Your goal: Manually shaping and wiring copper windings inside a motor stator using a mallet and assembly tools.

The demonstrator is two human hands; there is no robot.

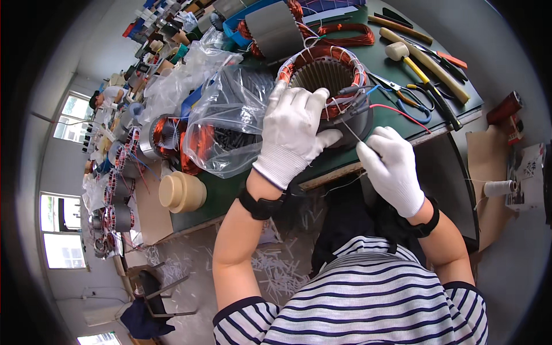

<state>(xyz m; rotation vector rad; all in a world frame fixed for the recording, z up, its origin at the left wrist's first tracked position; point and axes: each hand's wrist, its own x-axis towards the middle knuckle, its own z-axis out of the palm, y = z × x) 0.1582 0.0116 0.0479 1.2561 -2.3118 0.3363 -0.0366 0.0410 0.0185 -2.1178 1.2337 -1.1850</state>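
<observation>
The stator (328,86) — a steel ring wound with copper coils and laced with white cord — stands on the green bench (397,123) at about twelve o'clock from the person's chest, near the bench's front edge. The left hand (293,135), in a white knit glove, lies spread over the stator's near rim at its seven o'clock side, fingers curled onto the copper winding and thumb pressed against the outer shell. The right hand (394,167), gloved the same, sits at four o'clock from the stator, its fingers pinched narrowly on a thin needle-like tool or wire (353,133) that runs up toward the coil; what exactly it grips is too fine to tell. Red, blue and black lead wires (374,100) trail off the winding toward three o'clock.

To do this step well, the judgement is that the left hand should keep the stator from turning while the right draws the thin strand snug and even, clear of the leads, so no copper is nicked.

At nine o'clock from the stator lies a clear plastic bag (230,123) of small dark parts; at two o'clock, a mallet (402,54) and scissors (411,98) — well apart from both hands.
</observation>
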